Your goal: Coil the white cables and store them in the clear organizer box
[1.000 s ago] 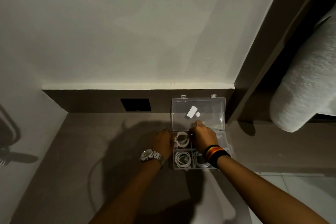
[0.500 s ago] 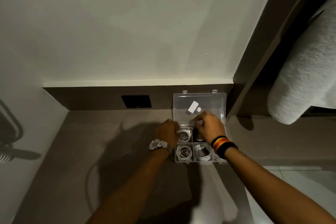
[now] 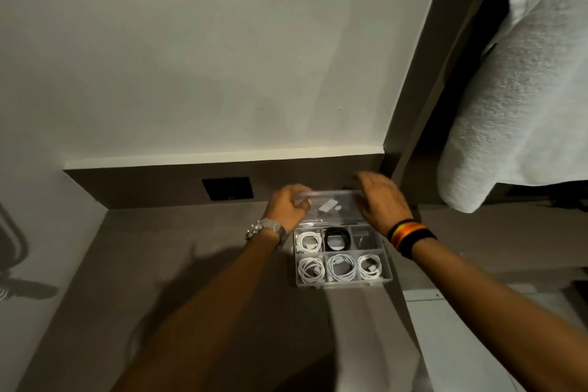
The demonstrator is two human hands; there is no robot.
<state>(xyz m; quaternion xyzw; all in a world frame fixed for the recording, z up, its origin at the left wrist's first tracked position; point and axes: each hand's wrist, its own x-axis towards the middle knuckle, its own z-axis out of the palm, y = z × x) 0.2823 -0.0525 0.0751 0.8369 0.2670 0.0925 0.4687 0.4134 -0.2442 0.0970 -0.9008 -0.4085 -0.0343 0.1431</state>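
The clear organizer box (image 3: 387,267) sits on the brown surface near the back wall. Its compartments hold several coiled white cables (image 3: 341,267) and one black coil (image 3: 338,238); the back right compartment looks almost bare. The clear lid (image 3: 334,205) stands tilted above the back row. My left hand (image 3: 286,208) grips the lid's top left corner. My right hand (image 3: 380,199) rests on the lid's right end with fingers spread over its edge.
A black wall socket (image 3: 227,188) sits in the dark skirting left of the box. A white towel (image 3: 521,99) hangs at the right. A white floor tile edge (image 3: 445,312) lies right of the brown surface.
Both hands left the back compartments and rose to the lid's top edge. The lid has tipped forward from upright. The black coil now shows.
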